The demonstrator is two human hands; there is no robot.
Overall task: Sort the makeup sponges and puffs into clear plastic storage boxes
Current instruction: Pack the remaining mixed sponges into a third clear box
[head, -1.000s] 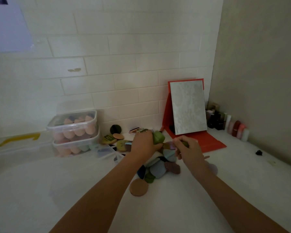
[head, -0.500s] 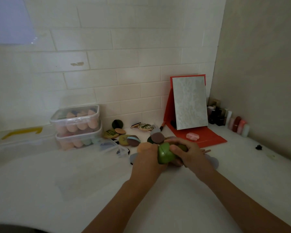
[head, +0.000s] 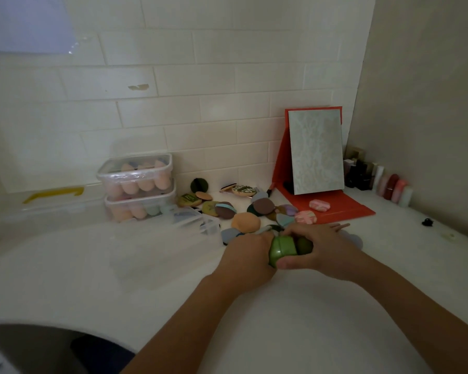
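Both hands meet on a green egg-shaped sponge case (head: 281, 249) just above the white counter. My left hand (head: 247, 256) grips its left end, and my right hand (head: 316, 248) curls round its right end, where a darker green sponge (head: 304, 245) shows. Behind them lies a loose heap of flat puffs (head: 254, 211) in brown, orange, blue and green. Two stacked clear boxes (head: 137, 190) hold peach sponges at the back left. An open clear box (head: 157, 249) sits left of my hands.
A red folding mirror stand (head: 316, 157) stands at the back right with a pink puff (head: 319, 205) on its base. Small bottles (head: 384, 184) line the right wall. A large clear bin with a yellow handle (head: 53, 194) sits at the far left.
Both hands drew back from the puff heap toward me, bringing the green case with them. They now hold it together low over the counter, and the case shows a darker sponge inside.
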